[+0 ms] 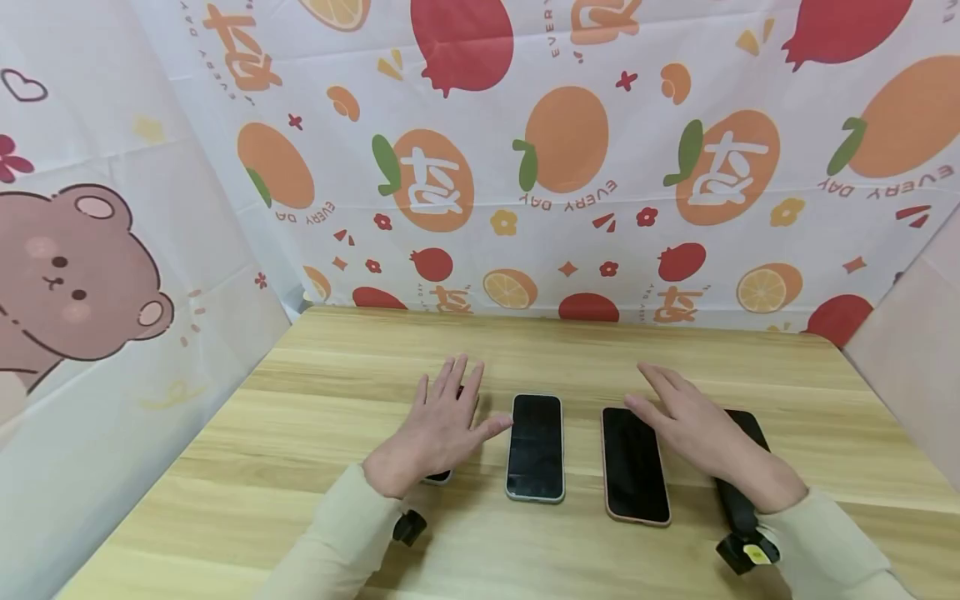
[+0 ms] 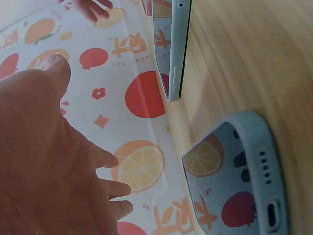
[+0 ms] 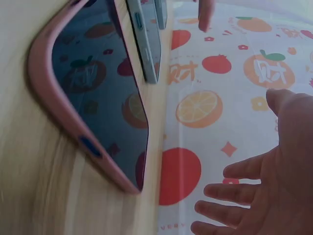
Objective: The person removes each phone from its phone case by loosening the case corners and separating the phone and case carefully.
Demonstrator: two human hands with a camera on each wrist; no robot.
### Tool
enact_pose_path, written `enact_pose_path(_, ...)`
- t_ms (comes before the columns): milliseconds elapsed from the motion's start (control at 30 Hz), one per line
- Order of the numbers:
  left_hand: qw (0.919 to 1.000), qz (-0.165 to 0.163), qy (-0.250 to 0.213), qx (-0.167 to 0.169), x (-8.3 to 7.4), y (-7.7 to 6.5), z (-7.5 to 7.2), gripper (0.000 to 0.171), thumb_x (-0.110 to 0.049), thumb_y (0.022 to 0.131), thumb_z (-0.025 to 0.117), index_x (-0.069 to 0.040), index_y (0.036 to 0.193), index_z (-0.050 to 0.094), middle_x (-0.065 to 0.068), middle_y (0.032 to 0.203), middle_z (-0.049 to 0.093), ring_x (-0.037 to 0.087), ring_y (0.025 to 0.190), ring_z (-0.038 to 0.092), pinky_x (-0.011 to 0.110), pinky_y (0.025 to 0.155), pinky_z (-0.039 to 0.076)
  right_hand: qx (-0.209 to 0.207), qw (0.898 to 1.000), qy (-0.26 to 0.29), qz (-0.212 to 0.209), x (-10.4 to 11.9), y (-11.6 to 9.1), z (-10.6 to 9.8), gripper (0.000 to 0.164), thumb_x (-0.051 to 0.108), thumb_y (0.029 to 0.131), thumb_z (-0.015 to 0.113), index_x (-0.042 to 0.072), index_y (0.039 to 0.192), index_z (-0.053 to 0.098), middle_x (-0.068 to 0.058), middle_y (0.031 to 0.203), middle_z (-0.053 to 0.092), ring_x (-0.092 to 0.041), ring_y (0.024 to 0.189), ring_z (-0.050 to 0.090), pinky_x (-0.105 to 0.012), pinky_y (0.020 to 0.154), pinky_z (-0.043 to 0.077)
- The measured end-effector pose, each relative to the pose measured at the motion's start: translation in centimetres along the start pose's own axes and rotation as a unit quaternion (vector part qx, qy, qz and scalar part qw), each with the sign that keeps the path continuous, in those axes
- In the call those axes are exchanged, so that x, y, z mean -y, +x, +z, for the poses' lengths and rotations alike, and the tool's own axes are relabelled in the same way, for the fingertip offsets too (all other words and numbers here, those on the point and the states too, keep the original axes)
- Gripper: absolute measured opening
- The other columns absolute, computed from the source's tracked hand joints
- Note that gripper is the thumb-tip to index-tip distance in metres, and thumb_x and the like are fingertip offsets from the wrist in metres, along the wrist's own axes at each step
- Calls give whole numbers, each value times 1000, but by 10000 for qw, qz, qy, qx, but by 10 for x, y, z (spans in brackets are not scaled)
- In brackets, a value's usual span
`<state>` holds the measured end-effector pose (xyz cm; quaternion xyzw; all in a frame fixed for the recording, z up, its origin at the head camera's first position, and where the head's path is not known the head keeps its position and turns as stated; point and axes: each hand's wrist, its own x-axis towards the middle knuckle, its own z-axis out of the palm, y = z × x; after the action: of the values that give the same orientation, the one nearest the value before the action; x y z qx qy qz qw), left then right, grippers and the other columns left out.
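Note:
My left hand, fingers spread and straight, hovers over the leftmost phone, which is mostly hidden in the head view. The left wrist view shows that phone's pale blue-grey case and charging port, with the hand holding nothing. Just right of my left thumb lies a phone with a pale frame, screen up. Farther right is a phone in a pink case. My right hand extends above the gap between it and a black phone, which the hand and forearm partly cover. Its fingers are straight and hold nothing.
The phones lie in a row on a light wood-grain table. A white cloth with printed fruit hangs behind the table's far edge. To the left hangs a cloth with a printed bear. Each wrist wears a small black device.

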<state>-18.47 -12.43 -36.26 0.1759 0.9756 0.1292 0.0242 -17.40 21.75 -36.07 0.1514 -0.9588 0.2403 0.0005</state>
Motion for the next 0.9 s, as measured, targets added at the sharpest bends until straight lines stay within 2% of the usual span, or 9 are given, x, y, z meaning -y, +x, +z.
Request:
enact_pose_path(200, 9997, -198, -147, -78, 6, -5, -2, 90, -67, 96, 44, -6, 158, 19, 20, 165, 13, 41, 152, 11, 67, 119, 15, -103, 9981, 566, -224, 11, 4, 6, 68, 50, 104, 41, 2, 152, 34, -23, 154, 39, -44, 141, 36, -64, 112, 31)
enact_pose_path(433, 9982, -550, -201, -124, 10, -8, -1, 81, -53, 100, 49, -1, 156, 21, 26, 160, 23, 47, 147, 23, 65, 115, 28, -42, 9960, 808, -375, 24, 9, 14, 66, 47, 105, 42, -1, 149, 37, -24, 152, 41, -44, 141, 38, -63, 113, 32)
enact_pose_path(633, 9982, -536, -173, -184, 10, -12, 1, 74, -44, 102, 51, 3, 153, 26, 28, 156, 30, 46, 143, 32, 61, 113, 34, -6, 9947, 901, -496, 35, 13, 23, 66, 47, 104, 45, -1, 148, 39, -22, 149, 46, -40, 136, 46, -60, 110, 39)
enact_pose_path(900, 9983, -475, 145, -319, 13, -19, 0, 64, -33, 103, 53, 8, 148, 33, 32, 148, 39, 47, 135, 42, 57, 107, 42, 188, 9924, 1043, -618, 56, 20, 37, 62, 44, 102, 52, 3, 147, 42, -18, 145, 50, -36, 129, 53, -54, 105, 47)
